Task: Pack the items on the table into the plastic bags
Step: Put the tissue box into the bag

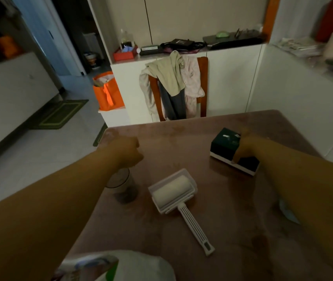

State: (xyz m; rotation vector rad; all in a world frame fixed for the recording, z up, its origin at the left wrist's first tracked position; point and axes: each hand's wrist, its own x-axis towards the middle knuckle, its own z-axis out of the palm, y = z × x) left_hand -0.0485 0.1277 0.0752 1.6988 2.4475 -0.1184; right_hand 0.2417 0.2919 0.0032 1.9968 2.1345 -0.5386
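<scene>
A dark green box with a white base (222, 148) stands at the right of the reddish-brown table (212, 230). My right hand (243, 146) grips it, thumb down its near side and fingers over the top. My left hand (128, 151) hovers above the table's far left with its fingers curled, holding nothing. Just below that wrist stands a clear jar (124, 188) with dark contents. A white lint roller (178, 197) lies in the middle, handle pointing toward me. A white plastic bag (121, 266) with something printed inside lies at the near edge.
A wooden chair (202, 86) draped with clothes stands behind the table against white cabinets. An orange bag (106, 92) sits on a low white stand to the left. A pale blue item (287, 211) shows under my right forearm. Tiled floor lies to the left.
</scene>
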